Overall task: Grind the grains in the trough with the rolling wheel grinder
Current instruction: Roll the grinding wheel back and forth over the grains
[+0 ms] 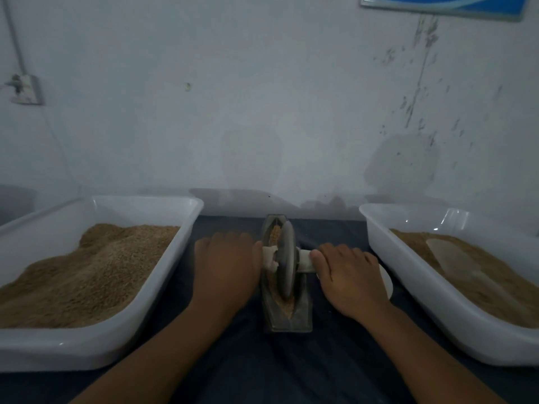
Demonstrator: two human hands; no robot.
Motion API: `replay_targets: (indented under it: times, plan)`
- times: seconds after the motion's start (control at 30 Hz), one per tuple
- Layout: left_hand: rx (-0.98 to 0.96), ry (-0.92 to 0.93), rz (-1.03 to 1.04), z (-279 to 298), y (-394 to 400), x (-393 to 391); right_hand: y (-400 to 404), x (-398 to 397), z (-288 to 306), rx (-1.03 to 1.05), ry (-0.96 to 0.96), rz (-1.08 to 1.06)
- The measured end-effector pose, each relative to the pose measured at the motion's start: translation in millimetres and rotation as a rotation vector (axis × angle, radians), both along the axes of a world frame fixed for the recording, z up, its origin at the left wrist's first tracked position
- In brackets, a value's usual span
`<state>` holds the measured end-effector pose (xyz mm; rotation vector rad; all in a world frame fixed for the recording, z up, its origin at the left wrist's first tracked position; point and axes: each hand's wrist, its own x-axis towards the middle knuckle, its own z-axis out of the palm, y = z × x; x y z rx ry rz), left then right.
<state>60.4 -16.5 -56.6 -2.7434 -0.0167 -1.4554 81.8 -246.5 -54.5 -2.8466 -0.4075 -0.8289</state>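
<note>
Head camera looks down on a dark cloth (pixel 233 360) spread over the work surface, and right in the middle sits the narrow boat-shaped trough (pixel 287 316), running from near to far. Standing upright in it is the grey rolling wheel grinder (pixel 285 259), its disc set edge-on along the channel, about midway down the length. Tan grains (pixel 274 233) show in the far end of the trough beside the wheel, and more lie in the near end just below the disc. Left hand (pixel 227 266) sits over the pale axle handle (pixel 269 256) on the left side of the wheel, palm down, fingers lying over it; whether they curl under I cannot tell. Right hand (pixel 348 277) covers the handle on the right side, thumb close to the wheel, fingers wrapped over the top. Both forearms reach in from the near edge. Left of the trough stands a white tray (pixel 186 217) heaped with brown grain; on the right, another white tray (pixel 376 228) holds grain with a pale scoop (pixel 455 258) lying in it.
</note>
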Motion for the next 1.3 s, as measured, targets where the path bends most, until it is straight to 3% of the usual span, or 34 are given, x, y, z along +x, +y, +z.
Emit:
replay_targets:
  times: [0.3, 0.73, 0.93, 1.3]
  plan:
    - [0.024, -0.029, -0.003, -3.3, 1.2, -0.1, 1.3, 6.9, -3.1, 0.058, -0.024, -0.016]
    - [-0.002, 0.182, 0.070, 10.9, 1.4, 31.3, 10.9, 52.8, 1.1, -0.033, -0.018, -0.040]
    - [0.096, 0.327, 0.132, 14.0, 1.5, 48.7, 14.5, 79.5, 9.4, -0.087, 0.061, -0.033]
    - [0.274, 0.308, 0.073, 19.5, 6.2, 73.6, 16.0, 106.5, 20.9, -0.056, 0.255, -0.080]
